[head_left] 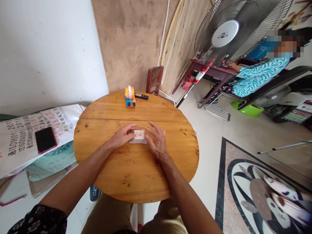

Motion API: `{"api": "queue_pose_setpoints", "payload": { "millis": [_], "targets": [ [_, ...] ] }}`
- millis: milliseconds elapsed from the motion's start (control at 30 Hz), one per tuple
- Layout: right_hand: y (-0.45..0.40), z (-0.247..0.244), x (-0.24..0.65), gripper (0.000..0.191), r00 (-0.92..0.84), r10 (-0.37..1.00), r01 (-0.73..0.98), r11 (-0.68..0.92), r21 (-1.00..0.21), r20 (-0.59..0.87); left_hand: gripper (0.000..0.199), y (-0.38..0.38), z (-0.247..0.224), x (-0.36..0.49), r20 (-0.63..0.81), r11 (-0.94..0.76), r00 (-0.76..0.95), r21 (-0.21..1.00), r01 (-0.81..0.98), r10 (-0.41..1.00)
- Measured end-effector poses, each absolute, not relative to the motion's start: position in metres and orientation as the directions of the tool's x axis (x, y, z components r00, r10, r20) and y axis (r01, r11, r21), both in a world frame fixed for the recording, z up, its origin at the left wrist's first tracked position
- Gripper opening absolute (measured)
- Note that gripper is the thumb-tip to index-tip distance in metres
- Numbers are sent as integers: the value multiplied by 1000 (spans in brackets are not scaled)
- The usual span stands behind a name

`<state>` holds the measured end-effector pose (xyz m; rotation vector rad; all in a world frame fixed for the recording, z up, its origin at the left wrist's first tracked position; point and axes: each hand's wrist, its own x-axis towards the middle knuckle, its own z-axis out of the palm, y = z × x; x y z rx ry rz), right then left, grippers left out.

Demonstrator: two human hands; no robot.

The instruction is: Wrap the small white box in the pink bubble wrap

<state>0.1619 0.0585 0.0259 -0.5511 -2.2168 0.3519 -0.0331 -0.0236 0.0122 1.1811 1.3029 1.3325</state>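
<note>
A small pack of cards [139, 135], pale on top with a reddish print, lies on the round wooden table [126, 162] in front of me. At its left end is my left hand [123, 135], thumb on the near side and fingers curled toward the far side, closed on the pack. My right hand [157, 139] is at the other end with its fingers spread apart. The right thumb comes close to the pack's edge; whether it touches is hard to see.
An orange and blue tape dispenser [130, 96] and a black remote [141, 96] sit at the table's far edge. Left, a phone [45, 140] lies on printed sacks [65, 121]. A standing fan [225, 34] is at back right, near a seated person [263, 76].
</note>
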Motion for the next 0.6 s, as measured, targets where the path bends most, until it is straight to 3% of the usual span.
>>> {"api": "queue_pose_setpoints", "payload": {
  "millis": [200,600],
  "targets": [
    [68,17,165,27,-480,636,276,763,-584,604,66,-26,16,-33,28,-25,-143,999,26,989],
    [69,10,156,61,-700,634,201,617,-761,329,60,-24,15,-33,52,-56,-160,998,-22,986]
  ]
}}
